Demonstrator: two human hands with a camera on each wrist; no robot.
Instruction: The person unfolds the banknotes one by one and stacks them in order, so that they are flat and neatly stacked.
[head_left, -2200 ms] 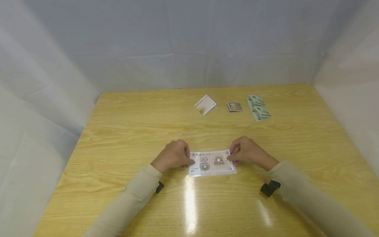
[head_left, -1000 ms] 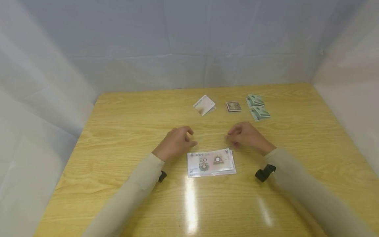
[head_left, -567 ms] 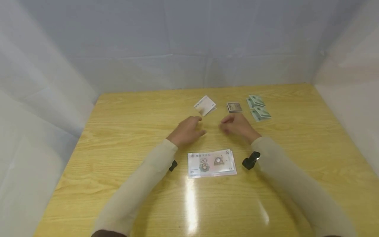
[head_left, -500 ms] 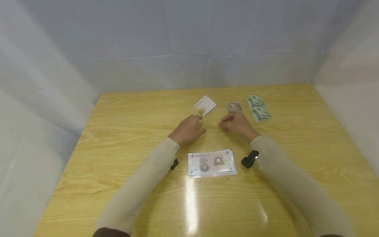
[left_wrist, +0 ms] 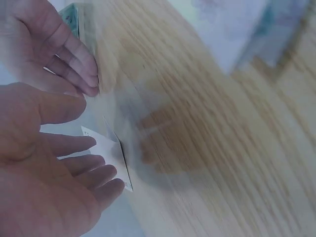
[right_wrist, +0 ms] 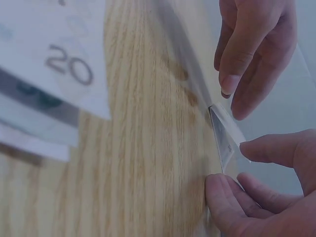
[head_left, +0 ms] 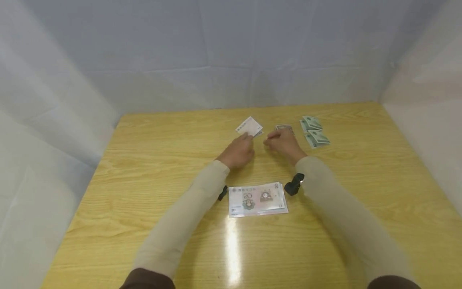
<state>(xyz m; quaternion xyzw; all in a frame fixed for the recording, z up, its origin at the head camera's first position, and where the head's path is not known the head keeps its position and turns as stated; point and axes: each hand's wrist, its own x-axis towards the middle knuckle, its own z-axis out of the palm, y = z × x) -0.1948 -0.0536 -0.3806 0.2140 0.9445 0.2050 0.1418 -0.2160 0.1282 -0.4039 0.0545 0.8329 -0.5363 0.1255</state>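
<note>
In the head view, my left hand (head_left: 239, 152) reaches to a folded pale banknote (head_left: 250, 125), its fingertips over the near corner. The left wrist view shows that hand's fingers (left_wrist: 79, 143) extended and spread beside the folded note (left_wrist: 109, 153). My right hand (head_left: 284, 143) hovers just right of it, fingers loosely bent and holding nothing, partly covering a small folded brown banknote (head_left: 284, 127). In the right wrist view its thumb and fingers (right_wrist: 224, 197) stand apart near the pale note (right_wrist: 224, 140). Nearer me lies a flat stack of banknotes (head_left: 257, 200), a 20 on top.
Two folded green banknotes (head_left: 315, 131) lie at the back right of the wooden table (head_left: 151, 160). White sheeting (head_left: 231, 56) stands behind and on both sides. Both forearms pass either side of the flat stack.
Both hands have let go of the flat 20 banknote, leaving it on the stack, and moved away from me. The left fingertips now overlap the folded pale note; the right hand partly covers the brown one.
</note>
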